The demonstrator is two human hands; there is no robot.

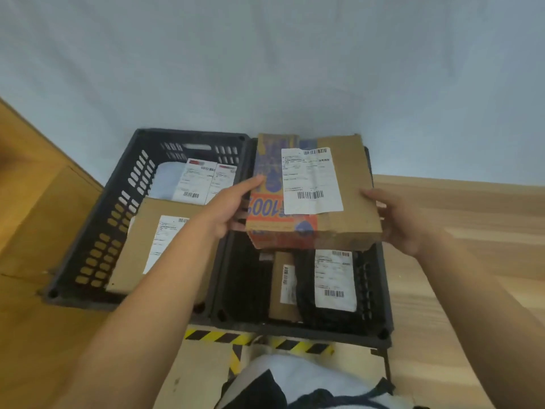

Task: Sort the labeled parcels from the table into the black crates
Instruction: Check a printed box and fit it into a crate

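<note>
A flat cardboard parcel (pixel 348 178) with a white barcode label and orange and blue print hangs above the right black crate (pixel 380 335). My left hand (pixel 227 211) grips its left edge, thumb on top. On the other side my right hand (pixel 404 222) holds its right edge. Below it, in the right crate, lie a small brown labeled parcel (pixel 284 286) and a black labeled bag (pixel 333 278). The left black crate (pixel 97 231) holds a brown labeled box (pixel 141 246) and white labeled parcels (pixel 191 181).
The two crates stand side by side on a wooden floor (pixel 460 231), against a pale blue backdrop (pixel 265 69). Black and yellow hazard tape (pixel 218 336) runs along flattened cardboard just in front of the crates. My clothing (pixel 295 385) shows at the bottom.
</note>
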